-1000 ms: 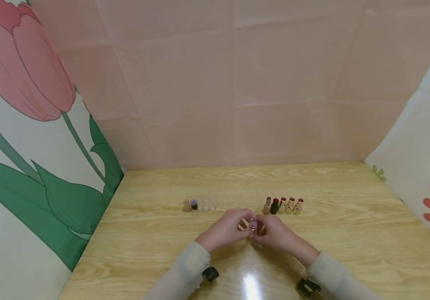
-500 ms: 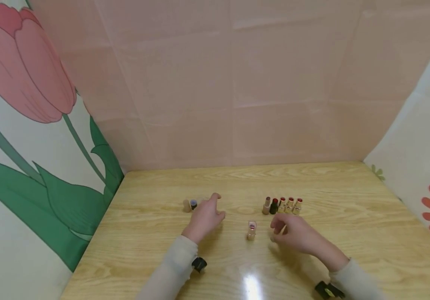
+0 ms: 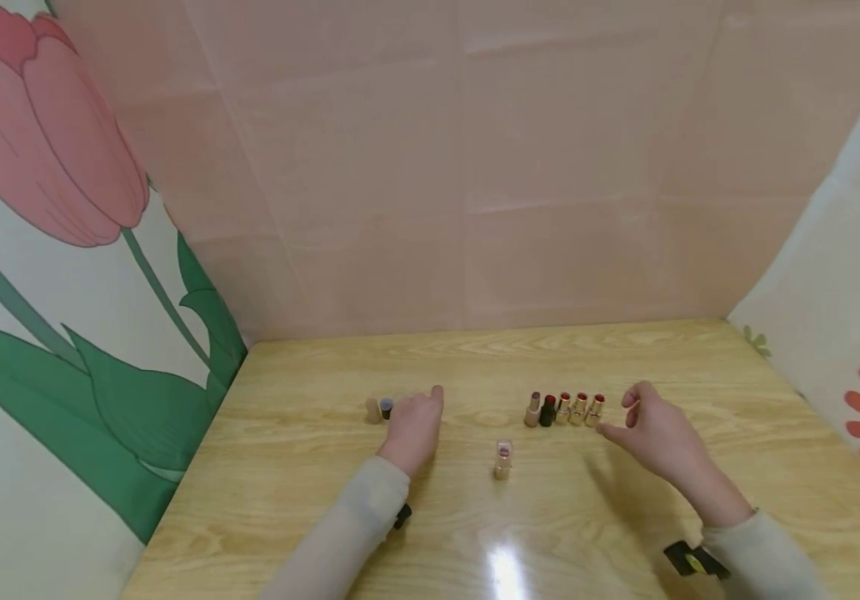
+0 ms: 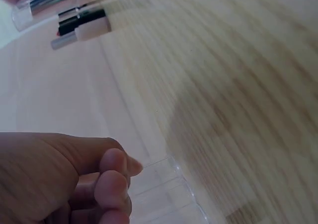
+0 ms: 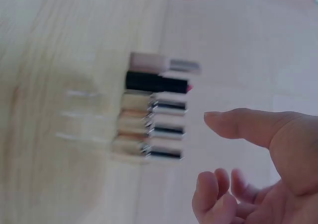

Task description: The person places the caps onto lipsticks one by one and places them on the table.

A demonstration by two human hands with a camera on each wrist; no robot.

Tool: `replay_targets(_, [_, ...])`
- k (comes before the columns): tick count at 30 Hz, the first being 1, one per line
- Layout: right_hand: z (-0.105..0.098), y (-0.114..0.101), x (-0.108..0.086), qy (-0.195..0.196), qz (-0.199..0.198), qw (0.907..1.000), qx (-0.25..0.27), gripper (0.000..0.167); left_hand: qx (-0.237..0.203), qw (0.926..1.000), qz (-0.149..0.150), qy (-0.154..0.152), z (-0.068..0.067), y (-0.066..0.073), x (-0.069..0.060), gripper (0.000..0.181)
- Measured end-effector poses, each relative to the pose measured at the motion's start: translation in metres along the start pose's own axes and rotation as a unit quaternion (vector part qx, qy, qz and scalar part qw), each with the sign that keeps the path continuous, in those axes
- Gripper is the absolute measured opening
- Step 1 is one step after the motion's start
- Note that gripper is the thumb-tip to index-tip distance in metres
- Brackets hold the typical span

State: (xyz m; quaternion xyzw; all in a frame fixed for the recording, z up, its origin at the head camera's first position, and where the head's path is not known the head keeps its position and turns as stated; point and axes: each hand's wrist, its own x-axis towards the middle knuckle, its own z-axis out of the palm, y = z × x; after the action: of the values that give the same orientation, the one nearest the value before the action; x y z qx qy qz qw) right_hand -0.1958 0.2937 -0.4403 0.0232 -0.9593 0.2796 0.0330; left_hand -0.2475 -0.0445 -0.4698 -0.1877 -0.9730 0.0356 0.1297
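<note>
In the head view my left hand (image 3: 412, 427) is over the spot of the clear caps, its fingers curled. The left wrist view shows its fingertips right beside the clear caps (image 4: 166, 196); whether they pinch one is unclear. My right hand (image 3: 658, 433) hovers just right of a row of uncapped lipsticks (image 3: 578, 410), thumb and fingers apart and nothing between them. That row, with a black tube (image 5: 154, 82) in it, also shows in the right wrist view. A lipstick under a clear cap (image 3: 502, 461) stands between the hands, untouched.
Left of my left hand are a beige cap (image 3: 373, 411) and a dark cap with a bluish top (image 3: 387, 408). Pink cloth (image 3: 370, 167) hangs behind the wooden table (image 3: 287, 517), with patterned cloth on both sides.
Both hands let go of the capped lipstick, which stays upright in the middle. My left hand moved left to the clear caps and curled its fingers; the right moved right, past the lipstick row.
</note>
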Motion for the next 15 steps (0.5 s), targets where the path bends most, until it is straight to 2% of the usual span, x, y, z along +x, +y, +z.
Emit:
replay_targets(4, [0.005,0.018,0.006,-0.033,0.032,0.9983,0.036,0.082,0.008,0.9999,-0.012,0.003,0.003,0.0,0.002,0.022])
replay_targets(7, [0.01,0.029,0.012,-0.061,0.037,0.9958,0.057,0.093,0.006,0.9998,-0.02,0.005,0.004,-0.002,0.004,0.027])
replay_targets(11, [0.017,0.038,0.019,-0.079,0.041,0.9938,0.066,0.095,-0.013,0.9993,-0.034,-0.007,0.005,-0.005,0.007,0.032])
replay_targets(15, [0.021,0.044,0.024,-0.085,0.044,0.9926,0.076,0.093,-0.037,0.998,-0.052,-0.002,0.006,-0.008,0.01,0.023])
